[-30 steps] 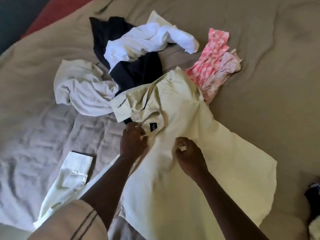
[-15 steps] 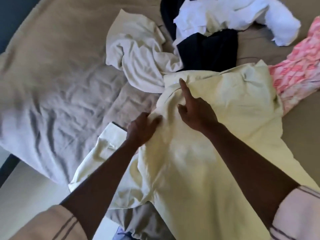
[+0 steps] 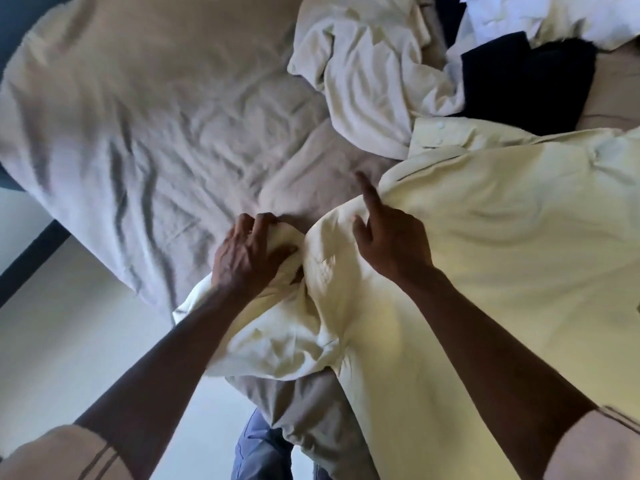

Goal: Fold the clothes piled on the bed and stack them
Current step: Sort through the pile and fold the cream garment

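Tight grip: left hand (image 3: 249, 259), yellow shirt (image 3: 519, 244)

A pale yellow shirt (image 3: 502, 258) is shown spread on a plain beige bedspread (image 3: 156, 116) — an off-white garment (image 3: 367, 84), a black garment (image 3: 526, 81) and a bright white garment (image 3: 498, 15) are seen beyond it; a tan sleeve (image 3: 52, 455) is marked by thin dark stripes, and blue trousers (image 3: 259, 452) are glimpsed below
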`<state>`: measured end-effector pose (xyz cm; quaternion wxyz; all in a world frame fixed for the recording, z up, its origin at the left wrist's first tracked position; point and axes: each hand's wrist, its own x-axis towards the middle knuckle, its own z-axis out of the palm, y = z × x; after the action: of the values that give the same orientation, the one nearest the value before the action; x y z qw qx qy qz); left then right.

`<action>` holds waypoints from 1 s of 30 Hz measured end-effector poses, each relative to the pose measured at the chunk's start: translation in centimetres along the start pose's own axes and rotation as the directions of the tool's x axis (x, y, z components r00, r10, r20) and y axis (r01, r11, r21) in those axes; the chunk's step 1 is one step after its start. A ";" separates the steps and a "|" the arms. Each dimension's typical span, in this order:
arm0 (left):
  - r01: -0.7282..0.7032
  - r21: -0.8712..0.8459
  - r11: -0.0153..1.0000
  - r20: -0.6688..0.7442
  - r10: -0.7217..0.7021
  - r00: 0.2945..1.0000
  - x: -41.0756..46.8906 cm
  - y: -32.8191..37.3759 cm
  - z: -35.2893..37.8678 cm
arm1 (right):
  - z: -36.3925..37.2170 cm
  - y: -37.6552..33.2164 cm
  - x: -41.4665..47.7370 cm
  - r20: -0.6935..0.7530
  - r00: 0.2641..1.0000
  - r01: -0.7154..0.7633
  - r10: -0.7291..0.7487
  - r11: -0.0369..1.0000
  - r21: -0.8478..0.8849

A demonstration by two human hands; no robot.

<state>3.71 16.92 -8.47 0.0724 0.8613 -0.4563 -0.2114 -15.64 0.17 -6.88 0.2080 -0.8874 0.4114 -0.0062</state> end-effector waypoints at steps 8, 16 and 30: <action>0.548 -0.325 0.771 -0.516 -0.630 0.580 4.5 -17.0 -0.6 | 1.9 -1.0 1.6 0.163 0.982 -0.126 0.099 0.978 0.166; 0.061 -0.011 0.998 -0.066 -0.062 0.996 -5.5 2.8 -0.7 | 2.7 -3.0 -2.3 0.212 0.977 -0.009 -0.008 0.997 0.080; 0.385 -0.190 0.903 -0.115 -0.410 0.905 -8.6 -3.2 -0.7 | 3.7 -5.0 0.1 -0.014 0.999 0.043 -0.040 0.967 0.252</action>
<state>2.20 25.77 -6.29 0.1322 0.9411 -0.2449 -0.1921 -11.28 4.32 -8.42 0.3171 -0.8622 0.3894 -0.0664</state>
